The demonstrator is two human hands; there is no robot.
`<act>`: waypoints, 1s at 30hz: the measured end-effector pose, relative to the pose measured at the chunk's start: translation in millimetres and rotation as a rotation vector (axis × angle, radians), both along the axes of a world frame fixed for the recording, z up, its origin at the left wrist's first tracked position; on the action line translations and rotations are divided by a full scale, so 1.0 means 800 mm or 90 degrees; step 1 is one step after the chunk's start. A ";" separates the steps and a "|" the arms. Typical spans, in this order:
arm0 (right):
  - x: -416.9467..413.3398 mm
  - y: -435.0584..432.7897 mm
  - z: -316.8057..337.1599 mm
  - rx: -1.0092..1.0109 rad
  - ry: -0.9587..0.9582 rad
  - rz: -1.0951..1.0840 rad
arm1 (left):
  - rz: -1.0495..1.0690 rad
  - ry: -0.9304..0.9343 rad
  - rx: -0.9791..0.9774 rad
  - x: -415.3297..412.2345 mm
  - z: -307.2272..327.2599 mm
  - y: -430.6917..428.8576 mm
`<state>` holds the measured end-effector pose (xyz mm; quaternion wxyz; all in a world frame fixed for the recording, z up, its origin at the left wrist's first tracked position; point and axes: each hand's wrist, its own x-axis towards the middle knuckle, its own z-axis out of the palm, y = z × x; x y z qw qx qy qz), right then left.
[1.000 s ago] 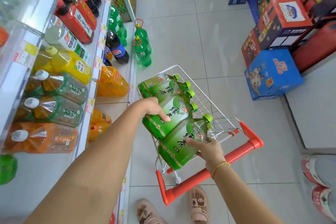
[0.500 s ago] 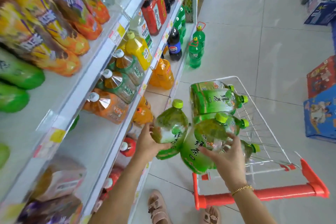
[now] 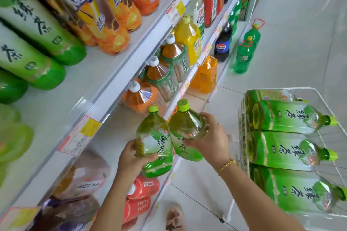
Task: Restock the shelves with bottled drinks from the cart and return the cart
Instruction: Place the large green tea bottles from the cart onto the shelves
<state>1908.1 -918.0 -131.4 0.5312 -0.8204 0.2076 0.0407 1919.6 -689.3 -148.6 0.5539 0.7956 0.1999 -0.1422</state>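
Note:
My left hand point(image 3: 131, 157) grips a green tea bottle point(image 3: 155, 142) by its lower body, upright, green cap up. My right hand point(image 3: 212, 140) holds a second green tea bottle point(image 3: 185, 129) around its shoulder, touching the first. Both bottles hang in front of the middle shelf point(image 3: 112, 129), at its front edge. To the right, the white wire cart point(image 3: 242, 137) carries several more green tea bottles point(image 3: 285, 116) lying on their sides, caps pointing right.
The shelves on the left hold orange, yellow, brown-tea and green bottles point(image 3: 161, 78). Two green jugs point(image 3: 244, 54) and a cola bottle point(image 3: 222, 47) stand further down the aisle. Red bottles point(image 3: 142, 187) sit on the low shelf. My sandalled foot point(image 3: 174, 215) is on the tiled floor.
Both hands lifted one bottle each out of the cart and carried them left and up to the shelf front. My view swung left towards the shelves.

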 end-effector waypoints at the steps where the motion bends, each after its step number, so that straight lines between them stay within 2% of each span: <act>1: 0.002 0.011 -0.008 0.001 -0.006 0.011 | 0.001 -0.024 0.009 0.001 -0.002 0.014; 5: 0.000 0.040 -0.029 0.108 -0.060 -0.018 | 0.048 -0.072 -0.055 -0.009 -0.009 0.053; 10: 0.002 0.043 -0.027 0.236 -0.115 -0.067 | 0.211 -0.122 -0.194 -0.046 -0.014 0.060; 14: 0.011 0.039 -0.022 0.243 -0.166 -0.025 | 0.278 -0.263 -0.190 -0.040 -0.009 0.046; 19: 0.021 0.048 -0.030 0.250 -0.186 0.012 | 0.420 -0.275 -0.217 0.027 -0.029 0.064; 20: 0.022 0.052 -0.033 0.250 -0.190 0.013 | 0.427 -0.272 -0.191 0.039 -0.027 0.066; 24: 0.024 0.071 -0.044 0.258 -0.208 0.035 | 0.426 -0.300 0.051 0.070 -0.031 0.076; 27: 0.028 0.084 -0.050 0.245 -0.223 0.050 | 0.436 -0.384 0.079 0.088 -0.055 0.091; 30: 0.033 0.095 -0.054 0.242 -0.231 0.055 | 0.412 -0.375 0.052 0.092 -0.080 0.099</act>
